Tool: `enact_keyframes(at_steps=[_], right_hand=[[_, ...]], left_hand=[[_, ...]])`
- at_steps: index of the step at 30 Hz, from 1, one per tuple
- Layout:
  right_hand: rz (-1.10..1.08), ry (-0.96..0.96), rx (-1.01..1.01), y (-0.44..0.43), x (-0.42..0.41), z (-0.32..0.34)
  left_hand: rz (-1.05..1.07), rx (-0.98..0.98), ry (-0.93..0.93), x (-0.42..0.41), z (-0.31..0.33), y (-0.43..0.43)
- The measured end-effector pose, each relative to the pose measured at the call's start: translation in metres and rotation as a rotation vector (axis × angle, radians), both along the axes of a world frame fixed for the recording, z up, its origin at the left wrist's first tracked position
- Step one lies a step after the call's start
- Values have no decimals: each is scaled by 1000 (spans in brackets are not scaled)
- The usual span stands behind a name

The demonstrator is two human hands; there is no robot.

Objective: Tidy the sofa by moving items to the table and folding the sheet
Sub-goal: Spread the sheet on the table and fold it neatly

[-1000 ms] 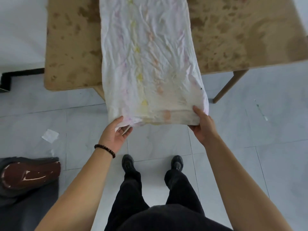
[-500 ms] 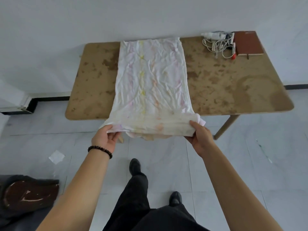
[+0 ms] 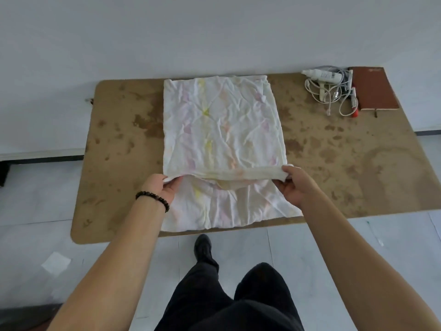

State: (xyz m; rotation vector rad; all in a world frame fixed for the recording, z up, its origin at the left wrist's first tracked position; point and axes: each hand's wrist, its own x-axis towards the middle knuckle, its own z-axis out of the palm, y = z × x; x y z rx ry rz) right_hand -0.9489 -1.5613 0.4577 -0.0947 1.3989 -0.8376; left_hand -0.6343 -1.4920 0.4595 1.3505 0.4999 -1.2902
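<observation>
While the sheet (image 3: 222, 144) lies lengthwise on the worktop (image 3: 114, 149), its near edge is being carried over toward the far end – so the step in hand is judged to be a fold across the length, about halfway made. Nearest the camera, the left hand (image 3: 160, 188) is closed in a pinch on the left corner of the lifted edge, a bead bracelet (image 3: 152, 200) at its wrist; the right hand (image 3: 294, 185) is closed likewise on the right corner. Between them the edge is held taut and just above the cloth, with a slack layer sagging beneath its middle. Under the hands a near portion of the sheet stays flat, reaching the worktop's front edge.

For the next move, both corners would need to be taken farther and laid square on the far corners – evenly, or the fold will skew.

The sheet is seen to be white, thin and much creased, with faint yellow and pink marks in rows. At the far right corner, well apart, a cable bundle (image 3: 334, 91) and a brown notebook (image 3: 374, 89) are set.
</observation>
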Motion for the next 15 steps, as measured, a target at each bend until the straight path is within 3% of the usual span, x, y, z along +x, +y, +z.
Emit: enact_keyframes(at_steps=[3,6,11,13,15], right_hand=[[-18,16,34,-47,15,-13],[-18,4,23,-91,29,-23],[-3,-177,5,-146,32,-47],[136,-137,-10,-155,30,-52],[308,79,-85,-153,32,-55]], left_hand=[[-86,25,-48,13,-4,-52],[-7,24,-54,18,-12,-96],[66,-23,-133,16,-37,-138],[-87,16,-329,9,-52,-140],[-392,141,-725,-6,-66,-134]])
